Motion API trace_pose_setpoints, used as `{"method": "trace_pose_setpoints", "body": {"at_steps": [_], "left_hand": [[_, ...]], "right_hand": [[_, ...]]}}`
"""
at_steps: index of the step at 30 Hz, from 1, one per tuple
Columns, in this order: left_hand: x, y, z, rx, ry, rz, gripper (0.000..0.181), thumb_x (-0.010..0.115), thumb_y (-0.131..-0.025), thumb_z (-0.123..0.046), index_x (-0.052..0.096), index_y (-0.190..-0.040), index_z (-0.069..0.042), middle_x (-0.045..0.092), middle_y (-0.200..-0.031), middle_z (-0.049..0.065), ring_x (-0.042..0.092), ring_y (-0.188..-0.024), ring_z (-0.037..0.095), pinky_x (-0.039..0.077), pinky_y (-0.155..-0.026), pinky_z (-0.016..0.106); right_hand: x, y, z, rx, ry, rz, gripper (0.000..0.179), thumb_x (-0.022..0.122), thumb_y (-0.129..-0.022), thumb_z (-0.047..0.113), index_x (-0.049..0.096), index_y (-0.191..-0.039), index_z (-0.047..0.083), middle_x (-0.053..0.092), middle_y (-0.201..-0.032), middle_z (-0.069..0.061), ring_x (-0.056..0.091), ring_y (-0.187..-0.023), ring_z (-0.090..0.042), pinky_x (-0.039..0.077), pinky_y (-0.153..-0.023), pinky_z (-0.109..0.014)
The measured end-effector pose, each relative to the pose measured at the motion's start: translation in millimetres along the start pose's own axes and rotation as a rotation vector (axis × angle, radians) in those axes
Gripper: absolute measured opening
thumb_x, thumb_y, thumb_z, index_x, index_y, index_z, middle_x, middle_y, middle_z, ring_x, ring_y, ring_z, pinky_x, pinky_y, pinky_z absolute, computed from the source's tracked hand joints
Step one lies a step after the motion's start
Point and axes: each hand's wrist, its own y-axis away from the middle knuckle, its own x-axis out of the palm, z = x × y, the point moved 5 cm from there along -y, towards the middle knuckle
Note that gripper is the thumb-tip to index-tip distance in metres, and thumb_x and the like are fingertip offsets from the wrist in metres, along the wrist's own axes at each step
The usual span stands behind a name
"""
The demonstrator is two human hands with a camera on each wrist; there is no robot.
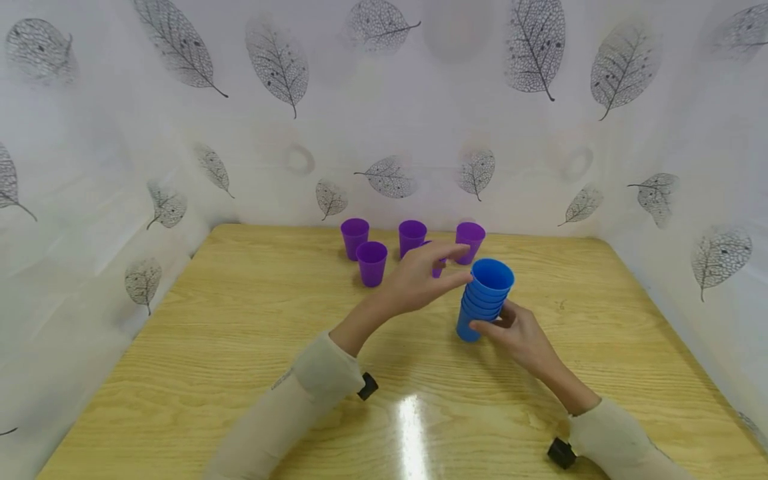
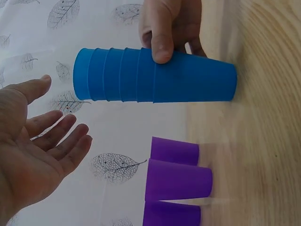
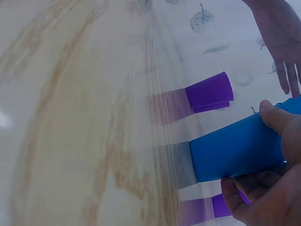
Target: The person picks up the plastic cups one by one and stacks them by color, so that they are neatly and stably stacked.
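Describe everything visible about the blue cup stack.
The blue cup stack is several plastic-looking cups nested together, their rims showing as ridges above the lowest cup's tapering body. It is upright, open end up, its base apparently resting on the wood-look table, nearer the person than the purple cups. The right hand grips its side; the left hand, near the top rim, does not touch it.

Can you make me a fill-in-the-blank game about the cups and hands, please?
1. The right hand grips a cup stack coloured ____.
2. The left hand holds ____.
3. The loose cups on the wood-grain table are coloured ____.
4. Printed ____ decorate the pale backdrop.

Missing words: blue; nothing; purple; leaves.
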Motion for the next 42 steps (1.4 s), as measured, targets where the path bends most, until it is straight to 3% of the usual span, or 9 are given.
{"method": "trace_pose_setpoints", "body": {"at_steps": [5, 12, 16, 25, 35, 42], "left_hand": [[-3.3, 13.7, 11.8, -0.008, 0.004, -0.028, 0.048, 0.070, -0.101, -0.026, 0.061, -0.142, -0.003, 0.063, -0.142, 0.008, 0.058, -0.131, 0.021, 0.048, -0.108, 0.032], [-5.0, 30.1, 29.1, -0.069, 0.086, -0.030, 0.046, 0.071, -0.100, -0.019, 0.061, -0.139, 0.003, 0.064, -0.139, 0.014, 0.063, -0.123, 0.026, 0.054, -0.101, 0.036], [-5.1, 42.5, 40.2, -0.110, 0.090, -0.009, 0.046, 0.070, -0.101, -0.021, 0.060, -0.141, 0.001, 0.062, -0.142, 0.013, 0.062, -0.125, 0.027, 0.053, -0.102, 0.034], [-9.2, 67.8, 67.7, -0.167, 0.131, -0.009, 0.050, 0.068, -0.101, -0.018, 0.054, -0.147, -0.001, 0.061, -0.141, 0.020, 0.061, -0.125, 0.036, 0.054, -0.102, 0.042], [-16.3, 91.6, 97.0, -0.279, 0.094, -0.006, 0.052, 0.067, -0.102, -0.022, 0.054, -0.146, 0.002, 0.061, -0.142, 0.017, 0.061, -0.126, 0.031, 0.053, -0.104, 0.042], [-25.6, 106.3, 117.9, -0.315, 0.073, -0.031, 0.051, 0.067, -0.103, -0.023, 0.055, -0.143, 0.005, 0.060, -0.142, 0.019, 0.061, -0.125, 0.033, 0.054, -0.102, 0.042]], "right_hand": [[0.1, 0.8, 0.3, 0.007, 0.008, -0.006, 0.053, 0.073, -0.098, 0.017, 0.053, -0.143, -0.004, 0.063, -0.135, -0.023, 0.061, -0.125, -0.041, 0.052, -0.102, -0.058], [-1.1, 0.8, 0.2, 0.050, 0.014, -0.024, 0.055, 0.073, -0.099, 0.021, 0.052, -0.143, -0.004, 0.063, -0.136, -0.024, 0.061, -0.125, -0.042, 0.051, -0.102, -0.059], [-6.8, -2.3, -0.8, 0.078, 0.048, -0.050, 0.057, 0.074, -0.098, 0.026, 0.053, -0.142, -0.004, 0.063, -0.136, -0.024, 0.060, -0.126, -0.041, 0.050, -0.104, -0.058], [-19.9, -10.1, -4.3, 0.096, 0.081, -0.057, 0.061, 0.073, -0.099, 0.029, 0.050, -0.145, -0.004, 0.061, -0.138, -0.025, 0.058, -0.129, -0.042, 0.047, -0.107, -0.059], [-28.1, -13.3, -9.9, 0.123, 0.106, -0.077, 0.065, 0.070, -0.100, 0.038, 0.048, -0.146, -0.003, 0.059, -0.140, -0.025, 0.057, -0.130, -0.043, 0.046, -0.107, -0.061], [-37.9, -16.1, -16.4, 0.127, 0.097, -0.099, 0.068, 0.069, -0.101, 0.038, 0.045, -0.149, -0.004, 0.058, -0.141, -0.027, 0.054, -0.132, -0.044, 0.042, -0.110, -0.063]]}}
